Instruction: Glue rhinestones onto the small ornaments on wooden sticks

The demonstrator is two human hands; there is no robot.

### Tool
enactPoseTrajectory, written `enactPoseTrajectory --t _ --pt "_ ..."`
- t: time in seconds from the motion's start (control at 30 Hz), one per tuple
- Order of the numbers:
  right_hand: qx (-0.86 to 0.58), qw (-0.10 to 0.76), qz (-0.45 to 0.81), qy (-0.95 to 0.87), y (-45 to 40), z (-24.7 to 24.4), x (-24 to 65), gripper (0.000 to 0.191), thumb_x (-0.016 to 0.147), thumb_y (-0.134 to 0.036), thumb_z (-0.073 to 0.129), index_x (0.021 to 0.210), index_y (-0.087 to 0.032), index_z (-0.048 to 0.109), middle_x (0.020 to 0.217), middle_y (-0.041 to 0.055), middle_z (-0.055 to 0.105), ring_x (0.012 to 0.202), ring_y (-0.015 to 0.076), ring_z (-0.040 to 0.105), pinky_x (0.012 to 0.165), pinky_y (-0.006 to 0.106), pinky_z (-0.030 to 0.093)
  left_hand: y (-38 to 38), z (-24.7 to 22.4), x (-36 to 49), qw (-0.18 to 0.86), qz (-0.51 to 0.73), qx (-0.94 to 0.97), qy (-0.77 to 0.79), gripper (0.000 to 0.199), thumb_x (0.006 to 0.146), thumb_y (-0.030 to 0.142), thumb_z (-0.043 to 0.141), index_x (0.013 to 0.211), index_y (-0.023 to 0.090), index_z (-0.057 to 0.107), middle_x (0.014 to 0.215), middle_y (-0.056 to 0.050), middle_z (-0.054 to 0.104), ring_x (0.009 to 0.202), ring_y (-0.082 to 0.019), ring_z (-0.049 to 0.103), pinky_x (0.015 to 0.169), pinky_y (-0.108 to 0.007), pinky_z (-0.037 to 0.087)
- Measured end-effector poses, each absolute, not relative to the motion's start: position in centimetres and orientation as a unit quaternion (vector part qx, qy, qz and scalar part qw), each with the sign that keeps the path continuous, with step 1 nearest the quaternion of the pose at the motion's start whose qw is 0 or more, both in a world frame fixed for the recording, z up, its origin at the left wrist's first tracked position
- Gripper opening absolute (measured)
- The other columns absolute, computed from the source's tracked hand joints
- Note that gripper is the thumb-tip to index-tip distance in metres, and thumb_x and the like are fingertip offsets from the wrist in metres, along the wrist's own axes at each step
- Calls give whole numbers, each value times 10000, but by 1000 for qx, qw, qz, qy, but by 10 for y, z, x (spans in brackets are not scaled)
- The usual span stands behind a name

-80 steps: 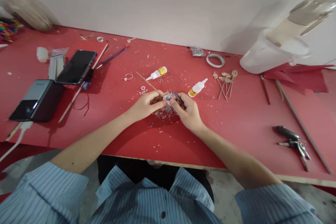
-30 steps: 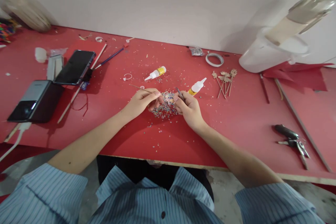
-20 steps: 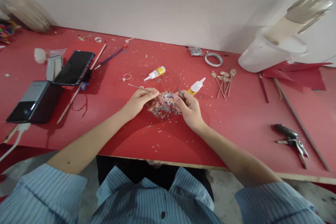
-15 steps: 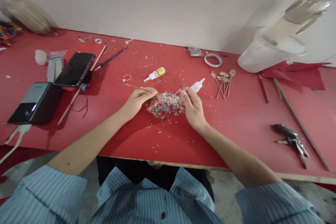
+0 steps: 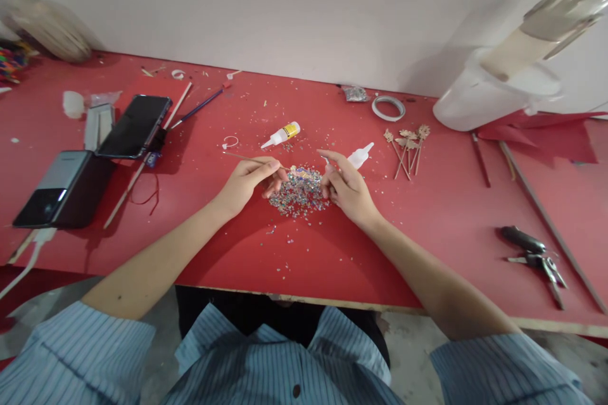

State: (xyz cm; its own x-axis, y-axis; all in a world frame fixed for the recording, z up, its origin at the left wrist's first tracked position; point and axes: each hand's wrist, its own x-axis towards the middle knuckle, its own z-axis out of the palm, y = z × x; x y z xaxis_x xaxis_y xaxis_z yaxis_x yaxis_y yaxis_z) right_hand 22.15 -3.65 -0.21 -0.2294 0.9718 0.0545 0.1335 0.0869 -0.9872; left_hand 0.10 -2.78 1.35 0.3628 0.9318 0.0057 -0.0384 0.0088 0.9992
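In my left hand (image 5: 251, 182) I pinch a thin stick (image 5: 237, 156) that slants up to the left. A small pale and purple decorated piece (image 5: 300, 172) shows by the stick's right end, low over a heap of shiny glitter flakes (image 5: 298, 199). Close by on the right is my right hand (image 5: 346, 186). Its index finger is stretched out to the left, while the other fingers are curled. A small metallic tip shows under that finger, but most of the object is hidden. A yellow-labelled glue bottle (image 5: 281, 135) and a white bottle (image 5: 361, 155) lie just beyond my hands.
Sticks with wooden flower and leaf tops (image 5: 407, 147), a tape roll (image 5: 388, 108) and a white bucket (image 5: 470, 98) are at the right. Keys (image 5: 539, 259) lie near the front edge. On the left are a phone (image 5: 135, 125), a dark box (image 5: 61, 188) and a paintbrush (image 5: 199, 106).
My right index finger has straightened and lifted from the small metallic object. My left hand has barely moved with the stick, which tilts slightly differently.
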Motion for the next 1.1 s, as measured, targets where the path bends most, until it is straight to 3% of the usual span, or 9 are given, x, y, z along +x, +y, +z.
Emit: enactPoseTrajectory --t 0.13,0.3,0.53,0.73,1.1 --pt "-452 404 460 -649 -37 -2 226 344 961 -368 418 1249 -208 514 487 -80 349 438 84 342 454 248 309 -26 13 -1 600 416 572 374 285 899 336 521 736 168 683 607 -10 564 461 -70 469 468 -235 381" --pt "-462 384 440 -667 -38 -1 228 320 966 -381 412 1220 -221 522 504 -77 326 427 81 318 434 242 299 -23 10 -4 608 419 574 356 289 902 319 527 739 145 689 611 -15 572 476 -69 484 461 -215 382" --pt "-435 383 440 -686 -44 1 224 395 975 -348 381 1353 -237 378 515 -74 382 435 104 393 470 263 382 -22 5 -5 604 411 588 348 284 907 321 533 751 156 703 625 -20 582 483 -73 496 464 -222 379" --pt "-452 358 326 -749 -48 -5 227 247 951 -339 430 1142 -196 493 566 -50 493 482 92 468 494 239 382 -22 6 -3 600 412 595 341 282 912 301 525 754 152 706 625 -17 580 474 -69 495 463 -224 374" --pt "-374 272 120 -878 -35 -5 240 209 952 -330 458 1021 -184 591 722 26 664 553 105 539 551 234 400 -22 7 -5 598 416 596 338 281 909 308 531 755 146 700 623 -16 578 470 -67 490 465 -222 383"
